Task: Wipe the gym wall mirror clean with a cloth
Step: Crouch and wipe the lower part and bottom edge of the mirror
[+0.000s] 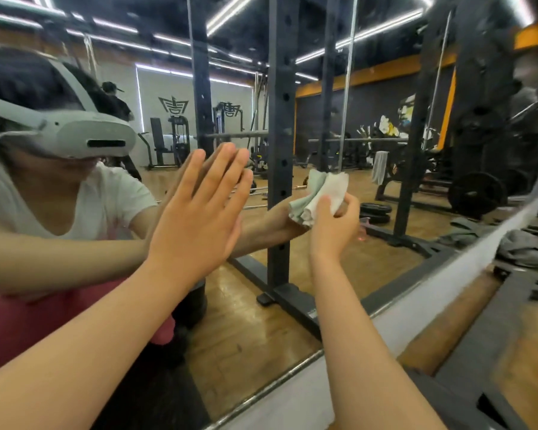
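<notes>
Left hand [196, 218] is pressed flat on mirror [246, 321], fingers straight. Bunched cloth [334, 187] is pinched against the glass by right hand [334, 226]. Rack [281, 119] and plates [475, 193] are reflected; wall logo [173, 105] unreadable.

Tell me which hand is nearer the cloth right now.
Right. The right hand pinches the bunched cloth against the mirror; the left hand lies flat on the mirror, off to the cloth's left, apart from it.

the left hand [196, 218] lies flat on the mirror [370, 103]; to its right, the right hand [334, 226] holds the cloth [333, 186].
</notes>
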Available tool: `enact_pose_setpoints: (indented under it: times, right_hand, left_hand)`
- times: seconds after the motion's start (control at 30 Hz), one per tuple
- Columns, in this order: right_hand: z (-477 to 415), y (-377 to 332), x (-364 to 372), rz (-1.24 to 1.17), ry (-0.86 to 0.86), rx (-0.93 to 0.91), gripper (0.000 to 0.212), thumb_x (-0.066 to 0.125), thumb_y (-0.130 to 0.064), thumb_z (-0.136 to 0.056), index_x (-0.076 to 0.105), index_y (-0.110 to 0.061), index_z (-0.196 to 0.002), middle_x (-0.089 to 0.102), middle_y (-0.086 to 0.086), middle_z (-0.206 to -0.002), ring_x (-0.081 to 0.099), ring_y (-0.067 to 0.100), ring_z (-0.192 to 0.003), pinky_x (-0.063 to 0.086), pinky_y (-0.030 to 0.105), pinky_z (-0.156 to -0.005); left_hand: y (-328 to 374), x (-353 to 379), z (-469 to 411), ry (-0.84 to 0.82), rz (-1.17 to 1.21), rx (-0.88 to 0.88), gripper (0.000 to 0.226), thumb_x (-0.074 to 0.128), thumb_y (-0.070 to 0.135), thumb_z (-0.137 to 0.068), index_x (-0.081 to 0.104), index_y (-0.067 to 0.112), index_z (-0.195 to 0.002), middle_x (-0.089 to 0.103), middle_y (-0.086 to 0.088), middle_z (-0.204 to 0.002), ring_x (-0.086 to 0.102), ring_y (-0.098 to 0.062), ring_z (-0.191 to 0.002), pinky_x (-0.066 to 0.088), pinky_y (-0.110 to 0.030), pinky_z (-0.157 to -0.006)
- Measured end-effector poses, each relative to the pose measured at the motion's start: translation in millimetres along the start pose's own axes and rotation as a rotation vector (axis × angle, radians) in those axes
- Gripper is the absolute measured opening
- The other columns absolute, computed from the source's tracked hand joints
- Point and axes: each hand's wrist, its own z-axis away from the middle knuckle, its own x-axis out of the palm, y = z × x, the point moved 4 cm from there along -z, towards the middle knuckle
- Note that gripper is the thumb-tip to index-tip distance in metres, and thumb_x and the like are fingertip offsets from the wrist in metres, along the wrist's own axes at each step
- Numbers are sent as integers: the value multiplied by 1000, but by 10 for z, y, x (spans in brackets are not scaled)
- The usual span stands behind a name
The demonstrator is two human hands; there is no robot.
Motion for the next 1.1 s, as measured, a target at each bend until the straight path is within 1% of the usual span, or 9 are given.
enact_pose_setpoints:
  times: [0.1,0.17,0.27,0.4,0.53,0.63,0.73,0.87,1.1]
  right_hand:
    - [177,361,-159,-53,116,140,16,55,-14,-96,51,-23,-108,54,-19,-89,58,0,-77,46,13,-57]
    - [296,635,-341,-26,182,245,14,54,-15,-97,50,-23,-108,57,-11,-92,58,4,-79,45,15,-60]
    - [441,1013,-576,21,232,363,11,54,-14,-97,52,-18,-107,60,2,-103,58,16,-83,45,27,-68]
    - [662,1459,-903,216,224,494,29,56,-16,-97,56,-9,-125,61,9,-114,57,25,-96,44,31,-77]
    - [925,1943,-1214,337,103,653,28,59,-18,-96,58,-9,-122,63,15,-115,58,29,-93,45,33,-75]
    - [902,2046,-1217,343,88,709,23,59,-14,-95,58,-10,-117,63,13,-110,58,29,-89,50,37,-78]
    - [905,2091,-1269,391,65,756,28,59,-13,-94,57,-10,-121,61,13,-111,56,29,-90,51,42,-85]
    - [1082,2208,-1414,360,49,876,37,60,-12,-94,53,-7,-130,54,11,-105,54,32,-93,52,44,-86]
    - [882,2063,-1315,312,108,900,29,58,-8,-93,59,-1,-121,58,13,-96,56,31,-81,47,37,-71]
  left_hand:
    - [-25,-10,-9,1,-6,15,60,23,31,-100,21,2,-153,10,-21,-163,5,-37,-152,4,-56,-122]
    - [-25,-7,0,-4,-27,25,60,22,31,-101,18,2,-154,6,-21,-163,2,-37,-152,1,-55,-122]
    - [-8,-8,16,-28,-47,21,62,24,33,-101,15,3,-155,3,-21,-164,0,-37,-152,-2,-55,-122]
    - [5,-2,27,-25,-39,3,63,21,34,-101,12,3,-155,0,-21,-164,-3,-37,-152,-5,-54,-122]
    - [18,6,23,-21,-29,-2,60,20,32,-103,13,3,-155,0,-21,-164,-2,-37,-152,-5,-54,-122]
    - [8,15,25,-5,-19,-5,60,18,32,-102,16,3,-155,2,-20,-164,-1,-36,-152,-5,-54,-122]
    - [9,-6,22,6,16,-2,61,20,31,-102,15,3,-155,4,-20,-164,1,-35,-152,-4,-53,-122]
    - [19,-14,13,-12,8,0,61,17,32,-102,9,3,-156,1,-19,-164,-2,-35,-152,-4,-53,-122]
    - [15,-9,24,-26,-17,1,63,14,34,-102,6,4,-157,-3,-19,-164,-6,-35,-152,-7,-52,-122]
